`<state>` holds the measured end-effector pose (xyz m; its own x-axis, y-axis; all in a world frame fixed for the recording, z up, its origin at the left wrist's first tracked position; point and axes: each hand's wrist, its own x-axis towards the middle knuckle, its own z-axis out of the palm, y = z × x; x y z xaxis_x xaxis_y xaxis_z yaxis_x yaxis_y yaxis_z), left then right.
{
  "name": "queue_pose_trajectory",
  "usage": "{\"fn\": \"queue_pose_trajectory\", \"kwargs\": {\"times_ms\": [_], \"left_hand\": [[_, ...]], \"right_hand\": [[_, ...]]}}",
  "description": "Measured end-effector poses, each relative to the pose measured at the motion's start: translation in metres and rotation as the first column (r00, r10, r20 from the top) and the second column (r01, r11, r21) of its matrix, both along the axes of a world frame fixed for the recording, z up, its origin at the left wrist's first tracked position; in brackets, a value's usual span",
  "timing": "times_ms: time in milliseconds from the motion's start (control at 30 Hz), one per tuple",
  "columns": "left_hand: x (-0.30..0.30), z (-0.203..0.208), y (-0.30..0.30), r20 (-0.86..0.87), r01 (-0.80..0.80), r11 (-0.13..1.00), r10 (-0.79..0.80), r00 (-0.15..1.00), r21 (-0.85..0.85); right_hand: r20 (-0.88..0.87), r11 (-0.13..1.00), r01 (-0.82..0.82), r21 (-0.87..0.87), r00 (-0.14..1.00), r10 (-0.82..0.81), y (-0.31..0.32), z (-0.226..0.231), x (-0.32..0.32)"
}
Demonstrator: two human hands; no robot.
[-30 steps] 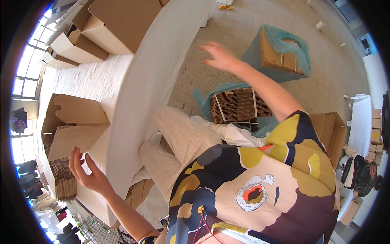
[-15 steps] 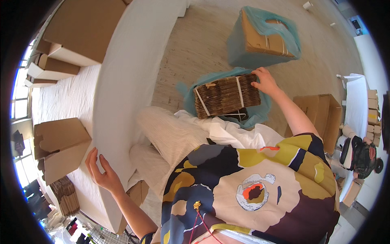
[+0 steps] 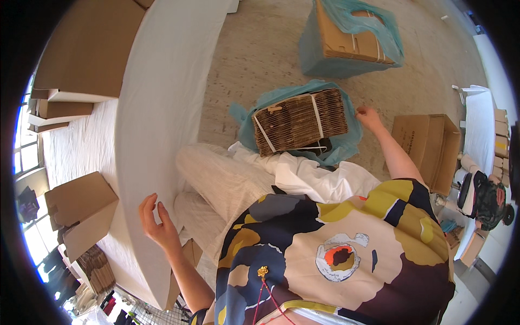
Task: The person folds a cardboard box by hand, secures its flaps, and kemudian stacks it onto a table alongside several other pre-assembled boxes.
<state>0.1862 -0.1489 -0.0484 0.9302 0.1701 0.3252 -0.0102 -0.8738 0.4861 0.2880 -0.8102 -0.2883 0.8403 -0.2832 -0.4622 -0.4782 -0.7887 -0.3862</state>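
Observation:
A bundle of flattened brown cardboard boxes (image 3: 300, 120), bound with white straps, sits in a blue plastic bag (image 3: 246, 127) whose mouth is pulled down around it. Just right of the bundle, at the bag's rim, is my right hand (image 3: 369, 118). Its fingers are curled together, and what lies between them is too small to make out. My left hand (image 3: 160, 225) hangs in the air beside the white-covered table (image 3: 154, 108), fingers apart and holding nothing. White cloth (image 3: 319, 179) lies bunched between my lap and the bag.
Farther off stands a bigger blue-bagged carton stack (image 3: 346, 46). To the right is an open brown box (image 3: 417, 143). Opened boxes (image 3: 81, 208) and folded cardboard (image 3: 97, 271) occupy the table at left. Another person (image 3: 479, 197) is at the far right.
My right hand has left the end of the cardboard bundle and moved right, to the bag's rim, its fingers curling in. My left hand has shifted right, toward my knees.

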Motion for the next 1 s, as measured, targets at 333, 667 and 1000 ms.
{"fn": "queue_pose_trajectory", "kwargs": {"times_ms": [333,667,1000], "left_hand": [[0.013,-0.026,-0.035,-0.129,0.09,0.986,-0.108,0.986,-0.14],[0.0,-0.044,-0.024,-0.195,0.009,0.988,-0.04,0.98,-0.154],[0.006,-0.059,-0.021,-0.215,0.013,0.983,-0.052,0.975,-0.182]], "right_hand": [[-0.239,0.899,0.217,0.38,0.962,-0.131,0.04,0.022,0.016],[-0.335,0.997,0.032,0.077,0.942,-0.004,0.044,0.017,0.043],[0.152,0.937,0.29,0.196,0.935,-0.321,-0.041,0.033,0.098]]}}
